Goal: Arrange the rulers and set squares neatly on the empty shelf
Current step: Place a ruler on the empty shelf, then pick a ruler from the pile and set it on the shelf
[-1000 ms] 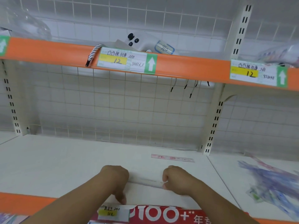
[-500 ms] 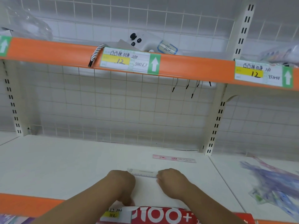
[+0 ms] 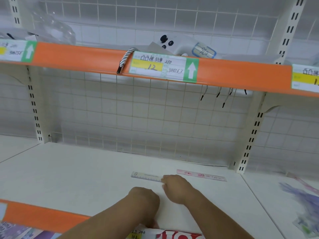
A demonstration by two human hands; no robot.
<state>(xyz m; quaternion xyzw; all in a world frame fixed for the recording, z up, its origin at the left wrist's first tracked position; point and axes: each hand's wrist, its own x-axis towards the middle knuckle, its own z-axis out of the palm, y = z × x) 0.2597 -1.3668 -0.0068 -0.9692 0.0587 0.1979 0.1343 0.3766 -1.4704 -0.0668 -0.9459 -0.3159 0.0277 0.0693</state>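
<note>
Just ahead of the two hands, on the white shelf [image 3: 69, 175], the pale ruler [image 3: 146, 176] lies flat and crosswise. Its right end is under the fingers [image 3: 166, 179] of the right hand [image 3: 179, 190], which bend over that end and seem to pinch it. The left hand [image 3: 144, 199] sits nearer me, close beside the right but not touching it, knuckles up and fingers curled under. I cannot tell whether it holds anything.

Beyond the right hand and a little to its right, a pink ruler [image 3: 202, 175] lies flat in much the same line. Far off to the right of both hands, on the next shelf board, there is a blurred purple heap [image 3: 303, 200], likely more stock.

The pale ruler looks like a thin plastic strip. I judge it light, stiff along its length with a little flex, and slick on the painted shelf. It should slide readily but be awkward to lift from flat. Pressing down on an end, or catching an edge there, seems the best hold.

High above the hands, a price tag [image 3: 164, 67] on the orange shelf edge bears handwritten characters, "280", a large "12" on yellow, digits like "904763" and a white arrow on green. Tags to either side are cut off. Behind it, a white device [image 3: 176, 44] carries a blue-bordered sticker with a scrawl I cannot read. Below the hands, a red pack [image 3: 179, 236] shows large white "100".
</note>
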